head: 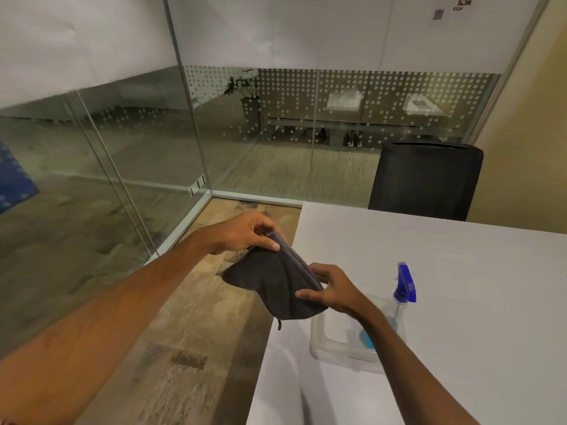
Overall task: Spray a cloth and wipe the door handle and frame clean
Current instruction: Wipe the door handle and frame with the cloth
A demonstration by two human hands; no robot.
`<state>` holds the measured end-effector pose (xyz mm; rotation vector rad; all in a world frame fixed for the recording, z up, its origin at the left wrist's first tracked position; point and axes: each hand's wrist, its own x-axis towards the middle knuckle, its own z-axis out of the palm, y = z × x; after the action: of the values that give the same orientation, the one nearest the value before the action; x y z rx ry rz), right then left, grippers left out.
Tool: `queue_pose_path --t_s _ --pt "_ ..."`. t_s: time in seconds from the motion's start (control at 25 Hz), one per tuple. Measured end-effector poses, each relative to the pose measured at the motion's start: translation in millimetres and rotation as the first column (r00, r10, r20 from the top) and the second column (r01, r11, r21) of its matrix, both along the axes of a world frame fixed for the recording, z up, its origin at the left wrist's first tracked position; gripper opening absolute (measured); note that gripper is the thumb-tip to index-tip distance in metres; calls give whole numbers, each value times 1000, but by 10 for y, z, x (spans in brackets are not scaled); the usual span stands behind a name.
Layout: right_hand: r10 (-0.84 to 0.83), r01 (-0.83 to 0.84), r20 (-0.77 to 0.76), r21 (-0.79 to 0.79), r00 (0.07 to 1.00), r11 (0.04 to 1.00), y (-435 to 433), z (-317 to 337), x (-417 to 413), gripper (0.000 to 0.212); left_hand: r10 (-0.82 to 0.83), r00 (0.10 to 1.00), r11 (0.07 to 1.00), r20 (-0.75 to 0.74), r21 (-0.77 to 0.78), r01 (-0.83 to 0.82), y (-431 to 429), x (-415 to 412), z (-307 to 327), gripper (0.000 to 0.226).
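Cloth (273,283): dark grey, folded, drooping, held aloft at 2 edges. Bottle (399,305): clear, blue trigger, upright on table (460,271).

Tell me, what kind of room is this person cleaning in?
Most likely an office meeting room. It has glass walls with a band of frosted dots, a big white table, and a black mesh office chair at the table's far side.

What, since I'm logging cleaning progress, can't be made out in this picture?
Door handle: outside the head view.
Spray bottle: lower body partly behind the right forearm; fluid level unclear.
Dark cloth, pinched by left hand and right hand: dampness untellable; underside faces away.
Wall papers: too small; one cut by top edge.
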<state>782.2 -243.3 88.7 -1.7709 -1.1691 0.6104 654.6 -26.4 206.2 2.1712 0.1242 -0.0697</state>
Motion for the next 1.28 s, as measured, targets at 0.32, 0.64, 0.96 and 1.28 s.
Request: queue_pose_path --t_s 0.32,0.64,0.96,1.28 --pt "389 -392 -62 -40 919 919 1012 467 -924 47 235 971 965 46 -130 -227 509 -1230 -22 17" --pt "453 -444 -192 92 871 892 1774 661 -2142 19 746 648 652 152 -366 -664 886 -2686 -339 52" --pt "482 -465 -572 189 664 865 2381 687 -3275 22 717 654 3 -241 -937 -348 774 -4067 -1197 63" --pt "400 -456 -648 91 648 885 3015 563 -4327 20 947 304 106 -100 -798 -593 1070 -5217 -1084 83"
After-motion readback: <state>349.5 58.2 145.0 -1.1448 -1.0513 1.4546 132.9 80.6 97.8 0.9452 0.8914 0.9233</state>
